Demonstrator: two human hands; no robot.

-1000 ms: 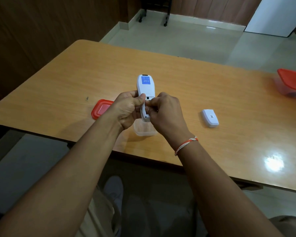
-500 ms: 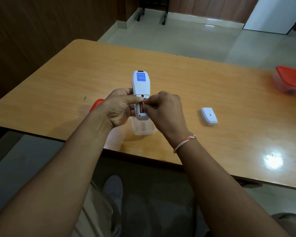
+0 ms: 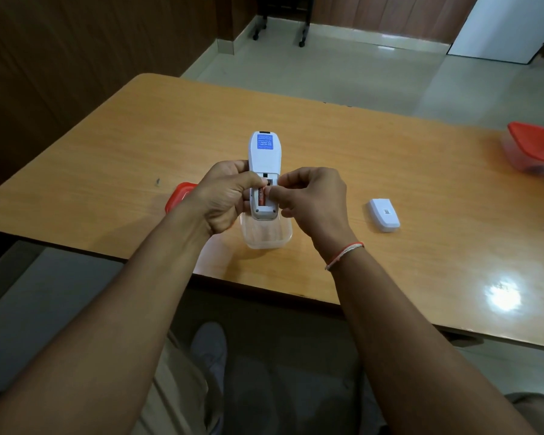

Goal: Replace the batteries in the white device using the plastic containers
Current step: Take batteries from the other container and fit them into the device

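Observation:
My left hand [image 3: 225,199] grips the white device [image 3: 263,158], held back side up with a blue label at its far end. Its battery bay is uncovered and an orange battery [image 3: 261,197] lies in it. My right hand [image 3: 311,200] pinches at the bay's right side with thumb and forefinger; what it pinches is hidden. Directly below the device stands a clear lidless plastic container [image 3: 266,235] on the table. The white battery cover [image 3: 383,214] lies to the right.
A red lid [image 3: 178,196] lies left of my left hand, partly hidden. A second container with a red lid [image 3: 534,152] stands at the table's far right. The wooden table [image 3: 123,171] has its near edge just below my wrists.
The device has shifted slightly left and tilted so the battery bay shows. My right fingers moved from covering the bay to its right side, exposing the orange battery.

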